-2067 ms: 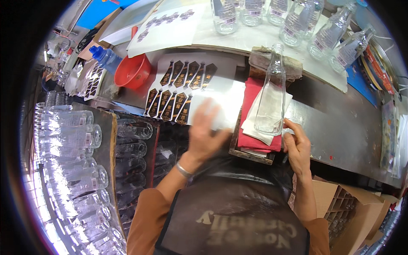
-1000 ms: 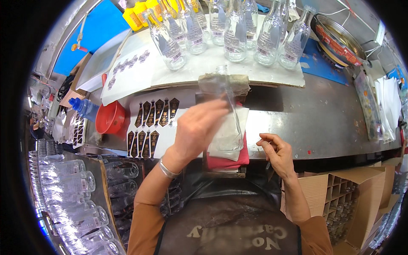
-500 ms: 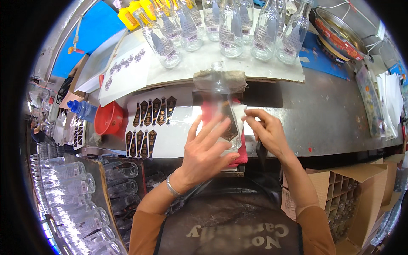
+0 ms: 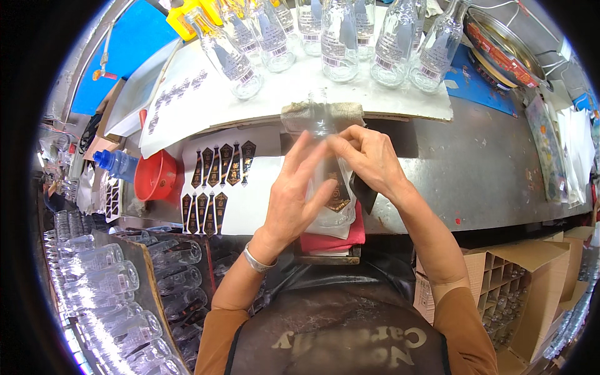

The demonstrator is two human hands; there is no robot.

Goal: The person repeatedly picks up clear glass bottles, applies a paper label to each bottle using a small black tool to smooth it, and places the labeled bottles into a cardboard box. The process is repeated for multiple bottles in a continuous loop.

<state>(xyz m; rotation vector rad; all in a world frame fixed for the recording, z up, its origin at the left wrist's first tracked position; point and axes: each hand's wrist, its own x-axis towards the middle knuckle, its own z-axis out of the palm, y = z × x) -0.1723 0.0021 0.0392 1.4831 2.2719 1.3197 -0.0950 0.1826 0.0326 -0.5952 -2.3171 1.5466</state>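
**Clear bottle lay lengthwise between two hands, neck toward the table's far edge**

The clear bottle [image 4: 330, 174] lay at the near edge of the table [image 4: 450, 169], its long axis running from a base close to the person up to the neck, which pointed at the far edge. The left hand [image 4: 294, 194] came over its left flank and the right hand [image 4: 375, 159] over its right, both around the shoulder; neither was clearly nearer.

The left hand's fingers were loosely spread, thumb apart, lapping over the glass. The right hand's thumb and forefinger met beside the shoulder; whether they pinched anything could not be told. A dark flat piece [image 4: 364, 195] showed under the right palm, too blurred to name.

A dark label [image 4: 338, 195] with gold-toned print and a pointed lower end showed on the bottle's smooth glass. Beneath was soft red cloth [image 4: 331, 242]; a rough beige roll [image 4: 347, 114] lay under the neck. Toward the table's left end, a glossy white sheet [image 4: 253, 203] bore two rows of tie-shaped labels, just beside a round red plastic bowl [image 4: 154, 177]. Upright glass bottles [image 4: 340, 56] stood beyond, along the far edge.
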